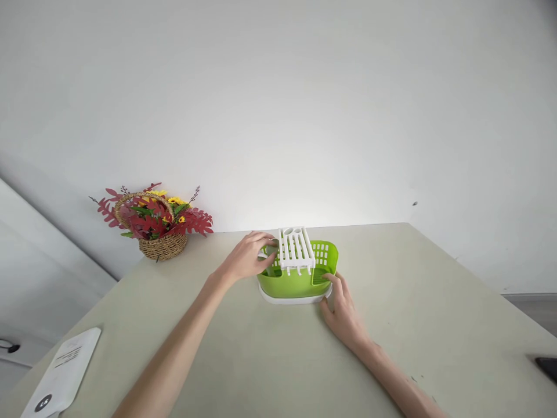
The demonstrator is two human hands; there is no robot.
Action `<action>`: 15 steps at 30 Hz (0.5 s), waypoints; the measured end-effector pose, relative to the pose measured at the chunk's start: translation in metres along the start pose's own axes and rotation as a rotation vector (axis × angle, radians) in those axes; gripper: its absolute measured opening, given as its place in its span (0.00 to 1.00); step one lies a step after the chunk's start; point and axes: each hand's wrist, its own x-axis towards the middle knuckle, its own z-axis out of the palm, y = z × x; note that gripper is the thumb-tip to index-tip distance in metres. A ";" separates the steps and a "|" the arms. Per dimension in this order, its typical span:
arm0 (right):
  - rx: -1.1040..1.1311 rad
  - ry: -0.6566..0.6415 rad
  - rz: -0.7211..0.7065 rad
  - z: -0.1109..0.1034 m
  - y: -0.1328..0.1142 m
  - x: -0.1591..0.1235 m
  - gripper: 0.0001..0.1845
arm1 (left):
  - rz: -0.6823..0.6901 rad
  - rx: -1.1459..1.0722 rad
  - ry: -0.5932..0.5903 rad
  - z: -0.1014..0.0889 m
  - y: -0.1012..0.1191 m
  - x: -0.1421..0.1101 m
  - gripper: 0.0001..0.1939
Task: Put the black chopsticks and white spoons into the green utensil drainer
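A lime-green plastic caddy (292, 283) with slotted walls stands on a white drip tray (290, 300) near the table's far edge. A white slotted divider (296, 248) lies across its top. My left hand (249, 256) curls over the caddy's left rim, with the fingers hooked on the edge beside the divider. My right hand (343, 306) presses against the caddy's lower right side, thumb and fingers closed on the green wall and the tray's edge.
A woven basket of red and yellow artificial flowers (157, 223) sits at the table's far left corner. A white card with print (63, 374) lies at the near left edge. A dark object (547, 366) shows at the right edge. A plain wall rises behind.
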 end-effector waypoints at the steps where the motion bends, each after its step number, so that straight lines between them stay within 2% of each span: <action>1: -0.004 0.000 0.000 0.000 0.000 0.000 0.25 | -0.004 0.001 -0.004 0.001 0.000 0.002 0.11; 7: -0.014 0.015 -0.012 0.000 0.001 0.000 0.28 | -0.019 0.019 0.018 0.009 -0.004 0.008 0.10; 15: 0.001 0.002 -0.009 -0.001 0.001 0.001 0.27 | -0.038 0.020 0.194 0.017 0.000 -0.003 0.10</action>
